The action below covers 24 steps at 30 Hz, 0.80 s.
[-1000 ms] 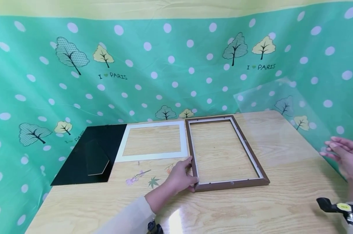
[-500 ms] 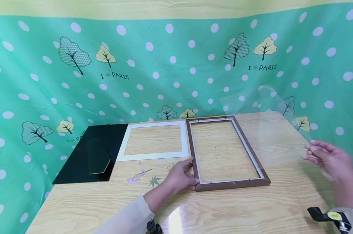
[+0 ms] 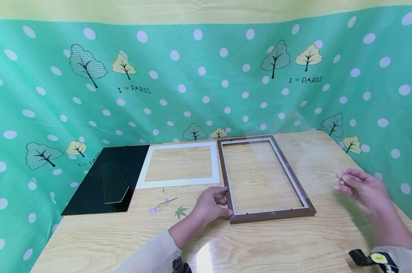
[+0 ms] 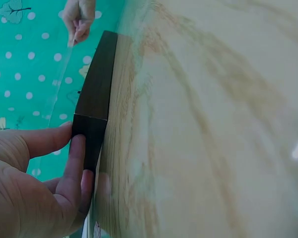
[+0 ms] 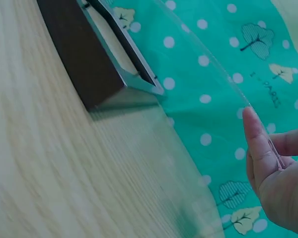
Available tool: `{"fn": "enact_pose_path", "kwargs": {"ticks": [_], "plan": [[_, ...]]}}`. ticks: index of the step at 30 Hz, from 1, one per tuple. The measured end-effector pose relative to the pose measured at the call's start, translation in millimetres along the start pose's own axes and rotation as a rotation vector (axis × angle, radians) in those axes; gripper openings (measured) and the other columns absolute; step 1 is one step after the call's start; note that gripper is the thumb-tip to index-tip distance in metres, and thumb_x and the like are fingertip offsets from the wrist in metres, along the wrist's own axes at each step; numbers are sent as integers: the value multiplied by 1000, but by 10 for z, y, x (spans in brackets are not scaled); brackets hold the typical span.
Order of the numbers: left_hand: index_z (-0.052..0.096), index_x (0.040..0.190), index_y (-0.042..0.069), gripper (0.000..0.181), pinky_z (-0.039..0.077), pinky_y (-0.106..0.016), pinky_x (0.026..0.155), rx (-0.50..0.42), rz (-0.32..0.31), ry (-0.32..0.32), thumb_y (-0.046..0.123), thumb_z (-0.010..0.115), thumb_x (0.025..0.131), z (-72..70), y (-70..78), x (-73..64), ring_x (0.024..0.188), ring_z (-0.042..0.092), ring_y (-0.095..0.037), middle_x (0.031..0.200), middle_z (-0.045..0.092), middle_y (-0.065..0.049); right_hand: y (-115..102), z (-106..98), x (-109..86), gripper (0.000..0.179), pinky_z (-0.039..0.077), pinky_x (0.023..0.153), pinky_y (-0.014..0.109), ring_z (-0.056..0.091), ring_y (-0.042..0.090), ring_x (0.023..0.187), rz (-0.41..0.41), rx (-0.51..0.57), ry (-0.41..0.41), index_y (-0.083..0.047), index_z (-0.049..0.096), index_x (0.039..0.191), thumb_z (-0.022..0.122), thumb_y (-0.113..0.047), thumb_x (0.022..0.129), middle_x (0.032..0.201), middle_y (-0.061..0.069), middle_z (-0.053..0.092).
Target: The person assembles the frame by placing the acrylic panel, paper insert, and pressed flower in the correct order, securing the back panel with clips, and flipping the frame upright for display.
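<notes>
A brown picture frame [image 3: 272, 216] with a pale inner lip lies flat on the table. My left hand [image 3: 207, 204] holds its near left corner, the thumb on the upper edge and the fingers against the outer side, as the left wrist view [image 4: 89, 124] frame corner shows. My right hand [image 3: 366, 189] pinches the edge of a clear sheet [image 5: 213, 59] between thumb and fingers. This sheet is tilted above the table at the frame's right, and its far part overlaps the frame in the head view. Its outline is faint.
Left of the frame lies a white mat [image 3: 215, 163], then a black backing board [image 3: 134, 170] with a stand flap [image 3: 113, 185]. Nearer are a purple flower sprig [image 3: 157, 208], a green leaf [image 3: 180, 212] and a partly hidden orange sprig [image 3: 198, 195]. A green curtain [image 3: 206, 87] hangs behind.
My right hand has moved left and slightly down, bringing the clear sheet toward and partly over the frame. The left hand stays at the frame's corner.
</notes>
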<state>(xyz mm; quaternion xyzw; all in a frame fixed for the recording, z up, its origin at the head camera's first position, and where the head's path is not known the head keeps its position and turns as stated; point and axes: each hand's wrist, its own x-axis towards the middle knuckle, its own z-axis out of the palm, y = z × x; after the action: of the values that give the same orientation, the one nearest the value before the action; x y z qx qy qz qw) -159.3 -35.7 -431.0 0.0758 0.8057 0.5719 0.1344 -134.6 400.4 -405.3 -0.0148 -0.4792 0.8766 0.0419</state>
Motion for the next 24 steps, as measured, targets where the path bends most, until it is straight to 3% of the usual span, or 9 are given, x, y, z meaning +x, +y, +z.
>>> {"fn": "enact_pose_path", "kwargs": {"ticks": [8, 16, 24], "plan": [[59, 132, 3, 73, 56, -27, 69, 30, 21, -5, -9, 85, 65, 18, 11, -30, 95, 63, -23, 127, 54, -14, 99, 103, -35, 21, 58, 69, 32, 69, 21, 77, 19, -58, -4, -2, 69, 97, 56, 13, 92, 91, 13, 72], [58, 132, 3, 73, 56, -27, 69, 45, 19, 2, -8, 85, 65, 4, -6, -17, 94, 63, -22, 129, 54, -14, 153, 256, -17, 24, 58, 74, 34, 69, 21, 81, 29, 4, -52, -1, 68, 102, 51, 14, 94, 96, 13, 70], [58, 133, 3, 74, 56, -26, 70, 32, 16, 0, -9, 85, 65, 13, -14, -3, 94, 63, -21, 128, 54, -13, 198, 387, -41, 24, 58, 73, 34, 69, 21, 81, 22, -6, -66, -1, 68, 103, 51, 13, 95, 96, 13, 71]]}}
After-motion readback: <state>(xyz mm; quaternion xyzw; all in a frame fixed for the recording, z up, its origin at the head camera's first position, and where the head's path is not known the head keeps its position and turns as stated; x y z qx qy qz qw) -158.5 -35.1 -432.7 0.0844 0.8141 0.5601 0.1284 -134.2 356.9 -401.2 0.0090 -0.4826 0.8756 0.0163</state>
